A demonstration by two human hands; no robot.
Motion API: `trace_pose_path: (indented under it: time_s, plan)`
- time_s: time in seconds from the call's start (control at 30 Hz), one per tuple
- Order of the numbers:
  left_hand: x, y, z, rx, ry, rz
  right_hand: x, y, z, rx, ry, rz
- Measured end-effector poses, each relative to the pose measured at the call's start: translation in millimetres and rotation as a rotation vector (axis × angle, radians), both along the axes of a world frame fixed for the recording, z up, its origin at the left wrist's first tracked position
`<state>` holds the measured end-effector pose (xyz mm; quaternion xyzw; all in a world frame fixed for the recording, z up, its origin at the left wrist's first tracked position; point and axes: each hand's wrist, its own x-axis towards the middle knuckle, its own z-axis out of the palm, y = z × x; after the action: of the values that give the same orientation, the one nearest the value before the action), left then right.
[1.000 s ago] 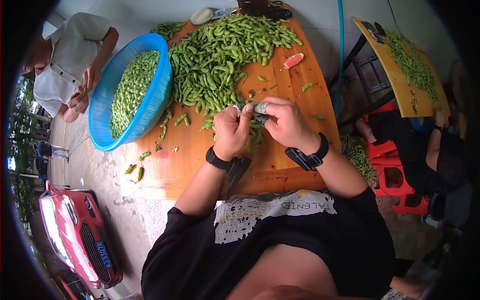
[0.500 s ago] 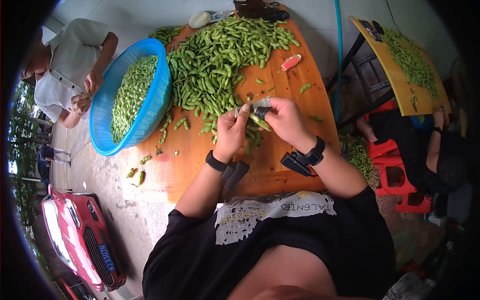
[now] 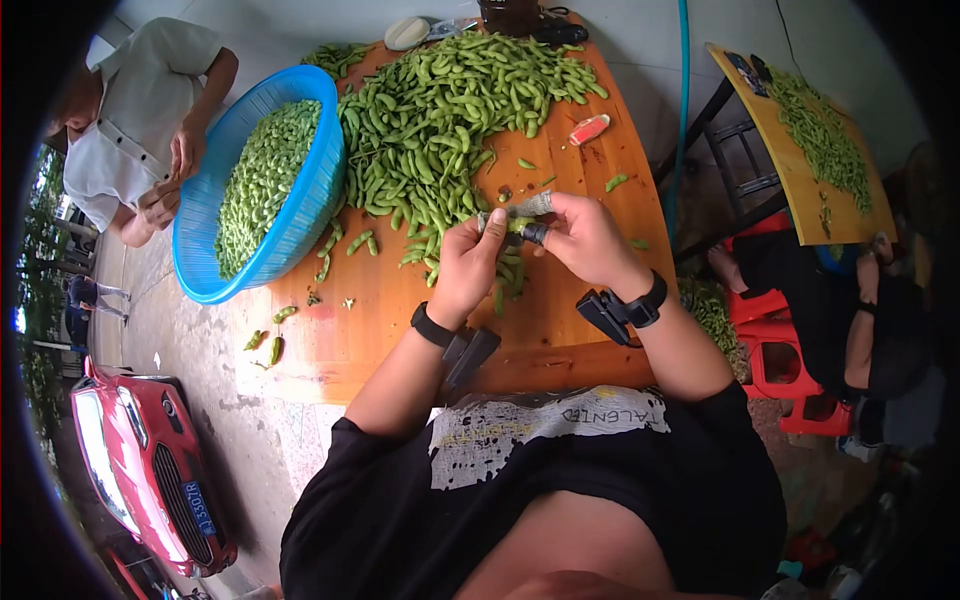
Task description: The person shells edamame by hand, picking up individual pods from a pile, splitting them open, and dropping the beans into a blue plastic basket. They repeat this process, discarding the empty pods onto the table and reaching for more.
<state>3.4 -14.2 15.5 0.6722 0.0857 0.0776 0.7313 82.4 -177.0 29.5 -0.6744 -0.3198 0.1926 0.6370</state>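
My left hand (image 3: 468, 265) and my right hand (image 3: 588, 240) meet over the wooden table (image 3: 560, 310), both pinching one green edamame pod (image 3: 517, 226) between taped fingertips. A small dark blade piece sits on my right thumb at the pod. Just beyond my hands lies a big heap of edamame pods (image 3: 440, 110). A blue basket (image 3: 300, 215) full of trimmed pods stands to the left of the heap. A few pods lie under my hands on the table.
A person in a white shirt (image 3: 130, 110) sits at the far left beside the basket, hands together. A red lighter (image 3: 588, 129) lies right of the heap. A second table (image 3: 800, 170) with pods stands at the right, red stools (image 3: 780, 350) below. A red car (image 3: 150, 460) is parked at lower left.
My hands stayed together over the same spot, turning the pod between the fingertips; the right hand shifted slightly to the right. The heap and basket have not moved.
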Motion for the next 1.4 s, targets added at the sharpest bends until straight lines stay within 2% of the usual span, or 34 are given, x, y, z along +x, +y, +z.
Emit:
trace_pose_path:
  time_s: [0.03, 0.07, 0.13, 0.17, 0.23, 0.37, 0.47, 0.63, 0.7, 0.73, 0.77, 0.83, 0.87, 1.0, 1.07, 1.17, 1.4]
  plan:
    - [0.9, 2.0, -2.1, 0.008, 0.0, -0.013, 0.5, -0.6, 0.9, -0.027, 0.145, 0.053]
    - [0.3, 3.7, -3.2, 0.01, -0.001, -0.015, -0.3, -0.3, 0.9, -0.024, 0.144, 0.052]
    - [-0.4, 6.1, -3.4, 0.116, -0.022, -0.061, -2.8, 3.6, 1.0, 0.137, 0.324, 0.036]
    - [-0.4, 5.7, -4.9, 0.119, -0.022, -0.062, -5.9, 6.4, 1.6, 0.141, 0.324, 0.035]
    - [0.2, 3.2, -8.0, -0.259, 0.051, -0.015, -13.9, 11.8, 3.8, 0.304, 0.503, -0.099]
    - [-0.6, -11.6, -6.5, -0.357, 0.045, 0.103, -19.1, 17.1, -9.1, 0.269, 0.528, -0.084]
    - [-0.8, -15.1, -8.1, -0.247, 0.011, 0.129, -21.6, 21.1, -18.6, 0.301, 0.431, -0.116]
    - [-2.8, -14.6, 4.2, -0.318, 0.024, 0.107, -18.4, 23.0, -23.0, 0.271, 0.321, -0.122]
    - [-2.4, -9.2, 6.0, -0.213, 0.148, 0.021, -13.0, 20.0, -25.4, 0.236, 0.265, -0.135]
    - [0.2, -10.1, -1.4, -0.131, 0.064, 0.112, -10.8, 19.9, -22.7, 0.205, 0.098, -0.156]
    - [2.1, -7.9, -7.3, -0.13, 0.061, 0.112, -9.6, 19.8, -20.2, 0.173, -0.067, -0.175]
    - [3.3, -3.4, -11.7, 0.296, -0.153, 0.221, -10.9, 13.2, -4.5, 0.082, -0.144, -0.199]
    - [1.8, -2.1, -10.2, 0.242, -0.113, 0.214, -12.1, 11.0, 2.1, -0.011, -0.218, -0.225]
    - [-0.4, -1.4, -3.6, 0.14, -0.038, 0.094, -10.8, 13.3, -2.5, 0.002, -0.311, -0.257]
    - [-1.6, -0.1, -1.1, -0.061, 0.018, 0.054, -12.1, 13.8, -2.3, -0.08, -0.449, -0.268]
    - [-2.5, -2.0, 4.4, -0.205, 0.05, 0.067, -14.0, 15.5, -4.6, -0.092, -0.583, -0.293]
    - [-0.8, 1.6, -2.2, -0.345, 0.063, -0.005, -14.8, 15.0, -5.5, -0.142, -0.633, -0.304]
